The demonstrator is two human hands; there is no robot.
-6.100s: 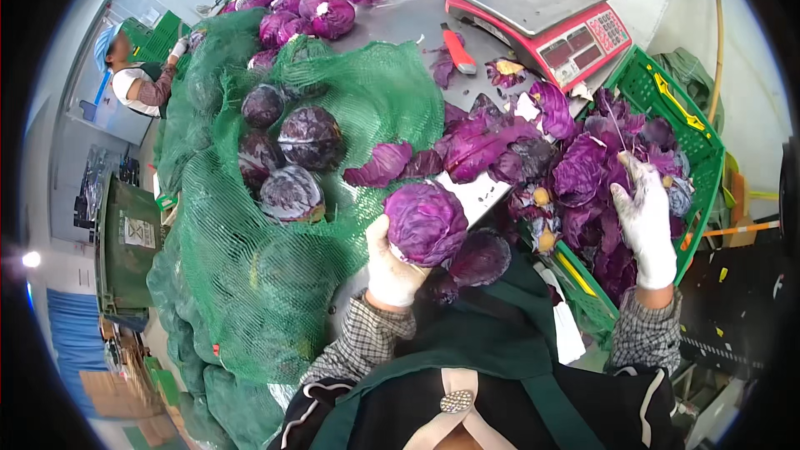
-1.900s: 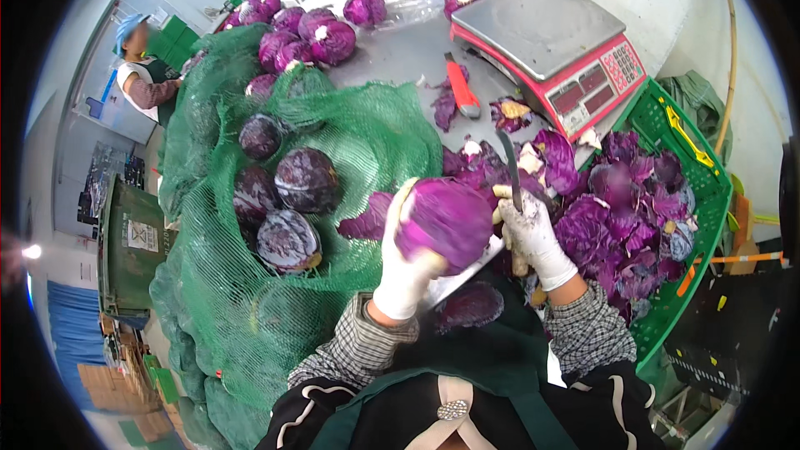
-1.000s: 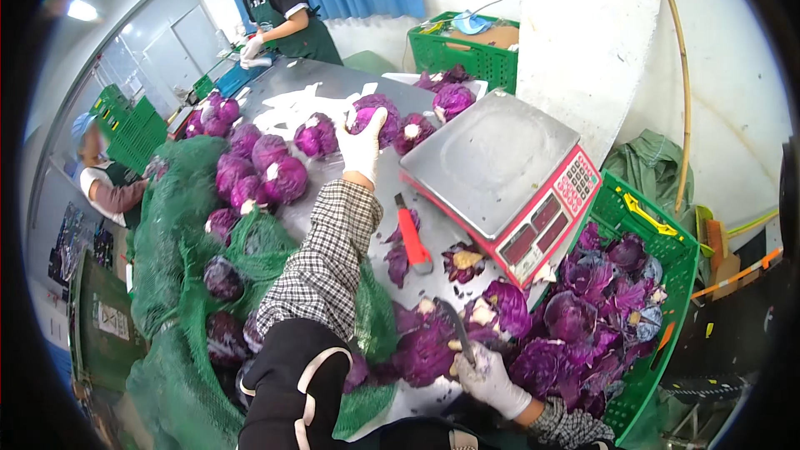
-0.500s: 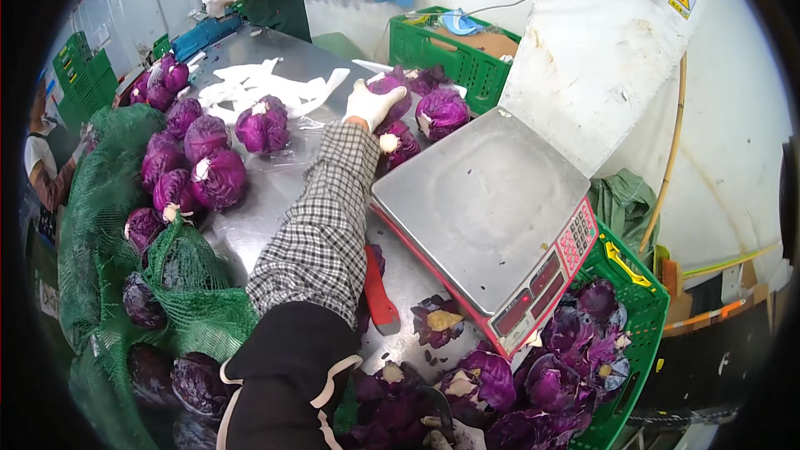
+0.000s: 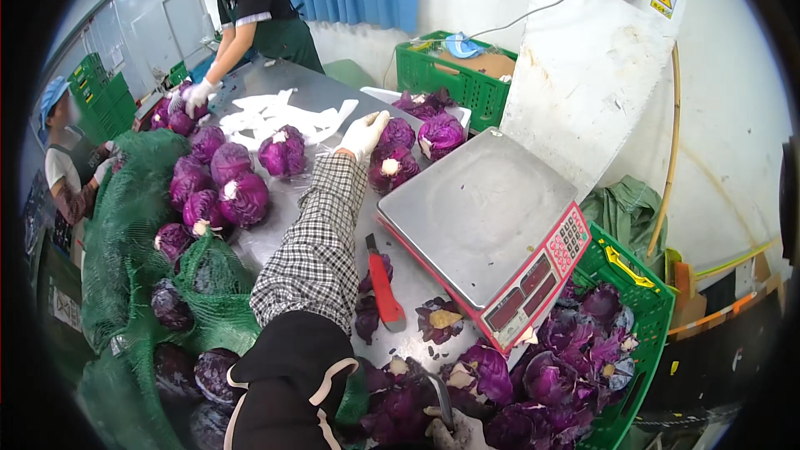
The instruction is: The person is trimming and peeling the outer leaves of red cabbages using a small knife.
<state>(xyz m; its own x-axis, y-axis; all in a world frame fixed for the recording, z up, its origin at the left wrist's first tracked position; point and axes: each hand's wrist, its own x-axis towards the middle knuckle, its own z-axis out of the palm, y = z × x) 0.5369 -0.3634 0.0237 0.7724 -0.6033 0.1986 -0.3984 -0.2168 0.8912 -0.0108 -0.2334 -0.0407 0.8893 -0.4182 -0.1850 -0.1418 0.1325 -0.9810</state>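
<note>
Purple cabbage [image 5: 400, 135] sits at the far side of the tabletop [image 5: 321, 85], behind the scale [image 5: 483, 212] and just above another cabbage with a pale cut stem [image 5: 392, 168]. Its left edge is partly hidden by the person's gloved left hand [image 5: 363, 135], which reaches out with the fingertips at the head's upper left. The palm side is turned away, so I cannot tell how far that grip is open, or whether it touches the cabbage or is just beside it.

The right hand [image 5: 460, 432] is cut off by the lower edge. Its grip looks closed around a knife [image 5: 442, 398] whose dark blade points up over loose leaves [image 5: 400, 408]; the handle is concealed by the glove and the thumb is hard to make out. The checked left sleeve [image 5: 312, 242] covers part of the tabletop, and the green net [image 5: 125, 225] blurs the heads beneath it.

Half a second ago the left hand lay over the cabbage with its fingers around the top; now more of the head shows and the hand is at its side. The co-worker [image 5: 267, 29], upright then with hands together, now leans forward, a gloved hand [image 5: 198, 97] on the cabbages at the far left.
</note>
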